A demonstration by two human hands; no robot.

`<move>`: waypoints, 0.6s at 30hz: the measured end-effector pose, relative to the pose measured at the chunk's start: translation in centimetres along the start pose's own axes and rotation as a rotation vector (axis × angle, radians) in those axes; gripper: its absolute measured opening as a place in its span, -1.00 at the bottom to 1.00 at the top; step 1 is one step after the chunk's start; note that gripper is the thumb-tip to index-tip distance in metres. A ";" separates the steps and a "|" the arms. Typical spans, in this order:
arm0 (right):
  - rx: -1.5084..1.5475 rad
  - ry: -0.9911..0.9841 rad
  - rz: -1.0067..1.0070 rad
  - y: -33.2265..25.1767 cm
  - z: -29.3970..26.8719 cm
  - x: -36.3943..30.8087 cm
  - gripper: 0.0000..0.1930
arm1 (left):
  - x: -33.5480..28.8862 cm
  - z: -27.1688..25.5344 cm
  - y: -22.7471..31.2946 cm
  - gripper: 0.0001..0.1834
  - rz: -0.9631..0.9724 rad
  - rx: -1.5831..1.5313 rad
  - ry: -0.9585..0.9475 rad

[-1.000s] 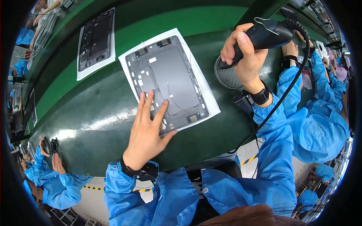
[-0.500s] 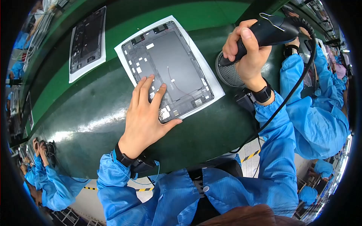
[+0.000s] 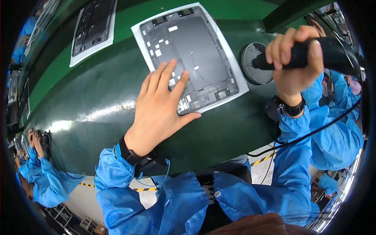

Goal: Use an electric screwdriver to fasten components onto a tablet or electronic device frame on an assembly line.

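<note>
My left hand [image 3: 158, 102] lies flat with fingers spread over the lower left part of a dark grey tablet housing [image 3: 188, 47], its thumb at the near edge. White pads and a thin wire show on the housing, which rests on a white sheet [image 3: 243, 87]. My right hand [image 3: 291, 66] is closed round a black corded hand tool [image 3: 329, 53], whose exact kind I cannot make out. It is held to the right of the housing, its narrow end in front of a round grey mesh disc [image 3: 250, 58]. I cannot tell if they touch.
A second tablet housing [image 3: 94, 23] lies on white sheeting at the far left of the green table [image 3: 98, 105]. The tool's black cable [image 3: 313, 135] runs down over my right sleeve. Co-workers in blue sleeves [image 3: 335, 133] sit close on the right and further left.
My right hand has moved right with the hand tool, which is now more level and further from the housing. My left hand keeps its place on the housing. The whole view has shifted slightly.
</note>
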State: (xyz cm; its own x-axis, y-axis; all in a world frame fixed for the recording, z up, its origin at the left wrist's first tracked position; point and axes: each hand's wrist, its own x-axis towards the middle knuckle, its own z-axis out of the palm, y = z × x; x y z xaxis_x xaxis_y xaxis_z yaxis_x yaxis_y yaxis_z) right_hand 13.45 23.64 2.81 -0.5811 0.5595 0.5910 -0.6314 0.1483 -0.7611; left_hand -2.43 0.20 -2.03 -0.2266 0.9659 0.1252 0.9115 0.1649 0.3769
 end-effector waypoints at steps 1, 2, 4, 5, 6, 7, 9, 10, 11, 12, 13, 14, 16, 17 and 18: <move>0.036 -0.032 0.029 -0.5 0.8 -0.4 -0.71 | 0.2 -0.1 0.2 -0.10 0.034 0.037 -0.008; 0.079 -0.069 0.060 -0.5 1.7 -0.9 -0.69 | 0.3 -0.2 0.1 -0.13 0.060 0.078 -0.014; 0.016 -0.112 0.121 -0.6 3.7 -2.2 -0.62 | 0.4 0.1 -0.2 -0.27 0.098 0.023 -0.018; -0.008 -0.135 0.135 -0.3 4.5 -2.8 -0.61 | 0.4 0.3 -0.4 -0.34 0.197 -0.047 -0.062; -0.033 -0.159 0.149 0.0 5.0 -3.4 -0.60 | 0.3 0.5 -0.5 -0.42 0.296 -0.119 -0.106; -0.070 -0.183 0.173 0.1 5.2 -3.8 -0.61 | 0.2 0.7 -0.6 -0.42 0.283 -0.123 -0.107; -0.070 -0.195 0.194 0.6 5.5 -4.2 -0.60 | 0.0 0.9 -0.8 -0.51 0.277 -0.119 -0.090; -0.081 -0.202 0.203 0.9 5.5 -4.2 -0.60 | 0.0 1.1 -0.8 -0.56 0.277 -0.119 -0.080; -0.096 -0.206 0.206 1.1 5.6 -4.2 -0.60 | -0.1 1.2 -0.8 -0.56 0.266 -0.126 -0.080; -0.093 -0.213 0.217 1.2 5.6 -4.2 -0.60 | -0.1 1.3 -0.8 -0.57 0.264 -0.115 -0.068; -0.052 -0.184 0.240 1.3 5.5 -4.2 -0.58 | -0.1 1.4 -0.8 -0.59 0.265 -0.104 -0.058; -0.010 -0.155 0.264 1.4 5.5 -4.2 -0.56 | -0.1 1.5 -0.8 -0.59 0.256 -0.110 -0.060; -0.011 -0.153 0.270 1.6 5.7 -4.3 -0.56 | -0.3 1.7 -1.0 -0.60 0.256 -0.119 -0.040; -0.016 -0.149 0.270 1.6 5.7 -4.3 -0.56 | -0.3 1.7 -1.0 -0.60 0.244 -0.119 -0.045; -0.020 -0.144 0.270 1.7 5.7 -4.3 -0.56 | -0.2 1.7 -1.0 -0.60 0.253 -0.121 -0.030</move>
State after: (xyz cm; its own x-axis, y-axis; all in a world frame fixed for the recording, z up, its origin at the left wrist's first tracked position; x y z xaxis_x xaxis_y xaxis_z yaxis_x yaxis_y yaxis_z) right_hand 12.01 16.84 0.50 -0.7944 0.4595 0.3973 -0.4345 0.0272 -0.9002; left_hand -2.70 0.19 -4.01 0.0154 0.9791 0.2026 0.8897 -0.1059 0.4442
